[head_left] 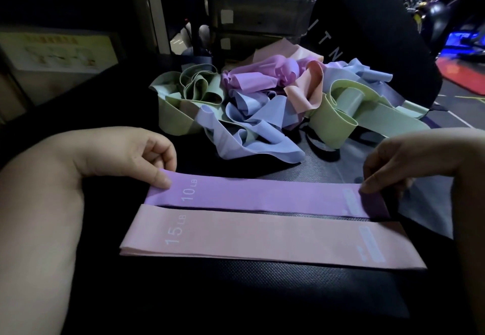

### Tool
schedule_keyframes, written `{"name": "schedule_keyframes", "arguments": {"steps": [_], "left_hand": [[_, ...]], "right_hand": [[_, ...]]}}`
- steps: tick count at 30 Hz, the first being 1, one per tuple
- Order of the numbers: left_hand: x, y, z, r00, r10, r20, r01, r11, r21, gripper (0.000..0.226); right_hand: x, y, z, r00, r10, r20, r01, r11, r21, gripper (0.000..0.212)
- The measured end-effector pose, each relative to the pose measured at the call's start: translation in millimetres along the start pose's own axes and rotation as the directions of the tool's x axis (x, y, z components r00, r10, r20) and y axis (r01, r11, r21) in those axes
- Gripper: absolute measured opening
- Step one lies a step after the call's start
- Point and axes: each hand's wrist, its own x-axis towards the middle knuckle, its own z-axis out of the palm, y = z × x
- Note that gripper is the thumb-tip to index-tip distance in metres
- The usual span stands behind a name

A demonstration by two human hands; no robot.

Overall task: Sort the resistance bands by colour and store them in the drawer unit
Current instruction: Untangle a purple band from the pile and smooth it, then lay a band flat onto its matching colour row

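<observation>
Here the left hand (141, 153) and right hand (393, 166) are set wide apart, each pinching one end of the purple band (262, 196), which lies flat and straight between them, marked "10 LB" near the left hand. Just below the hands, toward the person, the pink band (262, 237) marked "15 LB" lies flat and parallel to it, with a thin dark gap between the two long edges. The right ends of both bands come close to the tabletop's (262, 282) right edge, under the right hand. A bare stretch of this dark, textured tabletop lies on the person's side of the pink band, and a narrower bare strip runs just beyond the hands. Past that strip sits a loose pile of bands (262, 103), green, blue, purple and pink tangled together. Behind the pile stands the drawer unit (262, 6), its dark fronts bearing pale labels; what the drawers hold cannot be made out. Far beyond the left hand is a pale poster (57, 51); far beyond the right hand, a red floor mat (462, 74).
</observation>
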Motion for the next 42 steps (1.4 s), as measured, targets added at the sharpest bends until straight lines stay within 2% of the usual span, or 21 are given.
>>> {"name": "schedule_keyframes", "arguments": {"steps": [7,12,14,17,19,20,22,24,26,28,31,34,36,38,42], "left_hand": [[-1.5,1.6,0.5,1.0,-0.004,0.03,0.003,0.999,0.042,0.057],[-1.0,0.2,0.2,1.0,0.0,0.0,0.0,0.999,0.046,0.068],[-1.7,0.4,0.5,1.0,0.001,-0.027,0.0,0.998,0.059,0.074],[-0.5,4.5,2.4,0.989,0.037,-0.144,-0.022,0.994,0.106,0.067],[3.2,12.2,3.9,0.955,0.099,-0.281,-0.061,0.988,0.14,0.056],[5.7,18.1,5.4,0.923,0.138,-0.358,-0.09,0.985,0.148,0.043],[11.9,31.8,8.7,0.842,0.214,-0.494,-0.139,0.973,0.185,0.021],[18.0,48.0,11.1,0.784,0.291,-0.549,-0.164,0.949,0.268,0.019],[23.8,63.4,11.7,0.766,0.347,-0.542,-0.155,0.917,0.368,0.023],[30.1,75.7,9.5,0.788,0.364,-0.495,-0.098,0.87,0.484,0.03],[41.2,85.9,4.6,0.871,0.298,-0.392,0.002,0.794,0.608,0.038],[51.9,78.2,8.1,0.887,0.272,-0.374,0.027,0.776,0.63,0.028],[54.8,68.0,15.1,0.872,0.318,-0.373,-0.023,0.787,0.617,0.024],[53.6,60.1,18.6,0.853,0.382,-0.355,-0.07,0.759,0.647,0.026],[51.2,53.9,14.0,0.721,0.54,-0.433,-0.116,0.711,0.693,0.013]], "right_hand": [[0.2,-0.4,-0.5,1.0,0.014,0.011,-0.014,1.0,-0.015,0.087],[-1.0,-4.6,1.6,0.998,0.053,-0.046,-0.054,0.998,-0.024,0.067],[-1.3,-2.0,1.5,0.996,0.033,-0.081,-0.036,0.999,-0.04,0.074],[-0.8,-1.3,0.1,0.982,-0.028,-0.187,0.029,1.0,0.003,0.075],[-1.1,-4.5,-0.4,0.94,-0.099,-0.327,0.117,0.993,0.034,0.072],[-0.2,-6.7,-0.8,0.906,-0.143,-0.398,0.172,0.984,0.039,0.07],[3.3,-16.2,1.3,0.818,-0.24,-0.522,0.3,0.953,0.032,0.048],[10.1,-26.8,7.4,0.715,-0.317,-0.623,0.382,0.924,-0.032,0.023],[17.0,-38.1,16.7,0.639,-0.372,-0.673,0.393,0.91,-0.13,0.014],[24.6,-42.3,24.2,0.597,-0.424,-0.681,0.387,0.896,-0.219,0.014],[34.9,-44.6,28.0,0.616,-0.466,-0.634,0.342,0.884,-0.318,0.026],[43.3,-49.5,27.9,0.631,-0.489,-0.602,0.338,0.872,-0.355,0.045],[48.3,-51.9,29.0,0.629,-0.498,-0.597,0.335,0.867,-0.37,0.049],[52.4,-52.6,29.8,0.623,-0.511,-0.592,0.338,0.858,-0.386,0.042],[55.5,-51.7,27.4,0.578,-0.545,-0.607,0.365,0.838,-0.405,0.021]]}}
